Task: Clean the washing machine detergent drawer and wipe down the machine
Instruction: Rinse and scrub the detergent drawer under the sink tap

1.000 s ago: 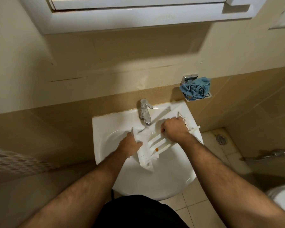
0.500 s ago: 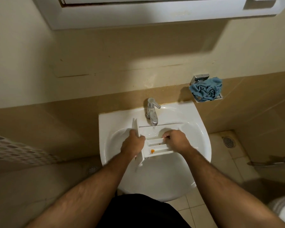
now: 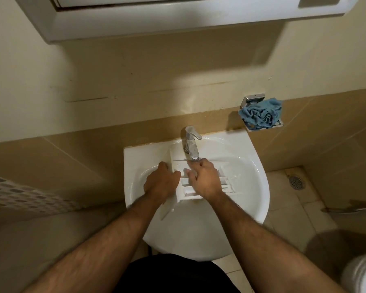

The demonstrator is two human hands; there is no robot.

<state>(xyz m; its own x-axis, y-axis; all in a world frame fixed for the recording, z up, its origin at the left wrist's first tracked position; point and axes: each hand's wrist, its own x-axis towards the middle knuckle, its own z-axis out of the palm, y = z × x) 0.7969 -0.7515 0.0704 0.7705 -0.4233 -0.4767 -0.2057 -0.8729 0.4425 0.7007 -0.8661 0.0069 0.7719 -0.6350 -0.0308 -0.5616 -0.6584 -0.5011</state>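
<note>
Head view: left hand grips the drawer in the sink; right hand fingers curl on its ribs.

Two bare forearms are extended forward and downward from the bottom of the view, converging toward the middle. The left hand is seen from the back, knuckles up, with its fingers curled over an edge that is gripped. The right hand is laid just beside it, palm down, with its fingers bent and pressed downward. The two hands are nearly touching.
</note>
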